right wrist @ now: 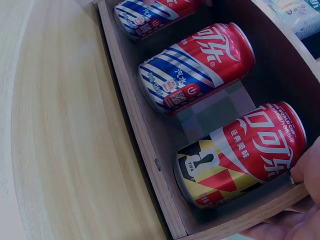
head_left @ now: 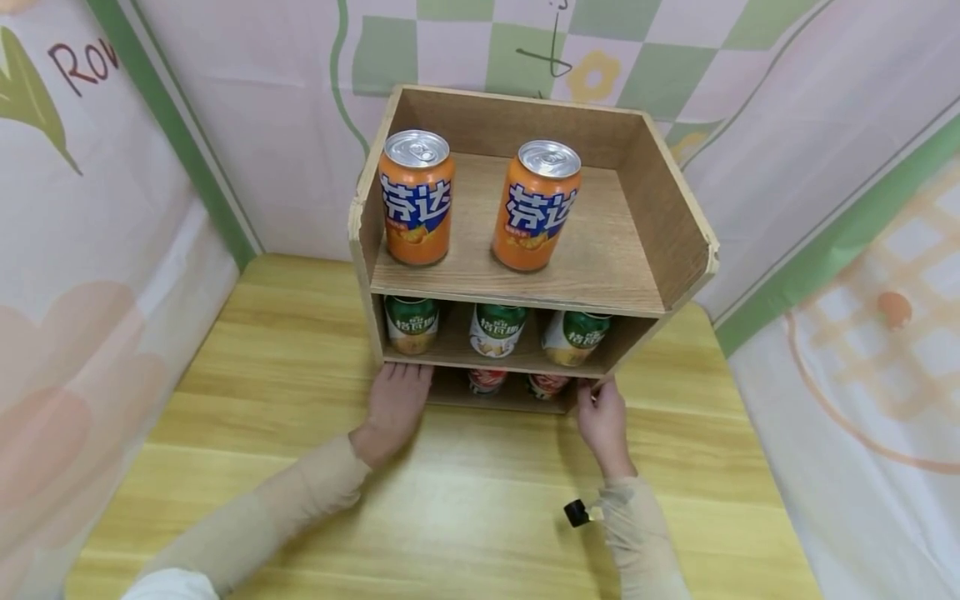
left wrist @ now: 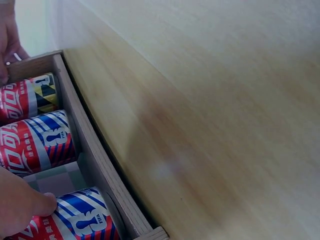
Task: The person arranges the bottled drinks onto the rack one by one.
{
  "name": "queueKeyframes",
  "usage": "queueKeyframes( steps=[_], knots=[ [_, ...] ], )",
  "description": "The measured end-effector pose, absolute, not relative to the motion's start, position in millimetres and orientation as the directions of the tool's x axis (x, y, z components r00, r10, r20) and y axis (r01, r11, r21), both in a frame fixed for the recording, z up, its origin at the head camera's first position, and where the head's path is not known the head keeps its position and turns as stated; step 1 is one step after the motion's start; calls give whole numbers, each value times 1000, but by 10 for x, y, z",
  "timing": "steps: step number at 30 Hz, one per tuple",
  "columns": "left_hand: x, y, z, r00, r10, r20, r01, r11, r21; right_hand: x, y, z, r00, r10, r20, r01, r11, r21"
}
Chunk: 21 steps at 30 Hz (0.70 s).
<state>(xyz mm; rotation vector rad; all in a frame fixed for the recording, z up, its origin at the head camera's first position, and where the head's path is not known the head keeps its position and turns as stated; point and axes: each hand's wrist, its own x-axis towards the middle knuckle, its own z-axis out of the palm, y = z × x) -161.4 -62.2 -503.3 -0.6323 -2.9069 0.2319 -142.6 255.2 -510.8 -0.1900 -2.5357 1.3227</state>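
Note:
A three-tier wooden shelf stands on the table. My left hand reaches into the left of its bottom tier. In the left wrist view, the left thumb lies on a red, white and blue cola can, which that hand grips. My right hand holds the shelf's right side panel, its thumb inside and its fingers outside. Close beside that thumb is a red and yellow cola can. Another striped cola can sits in the middle of this tier.
On the top tier are two orange soda cans, a left one and a right one. Green and white cans fill the middle tier. Patterned cloth hangs behind and beside the table. A small black device is by the right wrist.

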Motion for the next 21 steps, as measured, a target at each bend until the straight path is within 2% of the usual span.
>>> queueKeyframes(
  steps=[15,18,21],
  knots=[
    [-1595,-646,-5029,-875,444,191,418,894,-163,-1426,2533,-5131,-946,244,215,-31,589,-807],
    [-1590,-649,-5055,-860,441,255,422,897,-130,-1425,2538,-5125,-947,241,210,-32,583,-812],
    [-1584,-660,-5118,-816,438,377,429,896,-114,-1425,2543,-5117,-950,238,202,-30,572,-819]
  ],
)
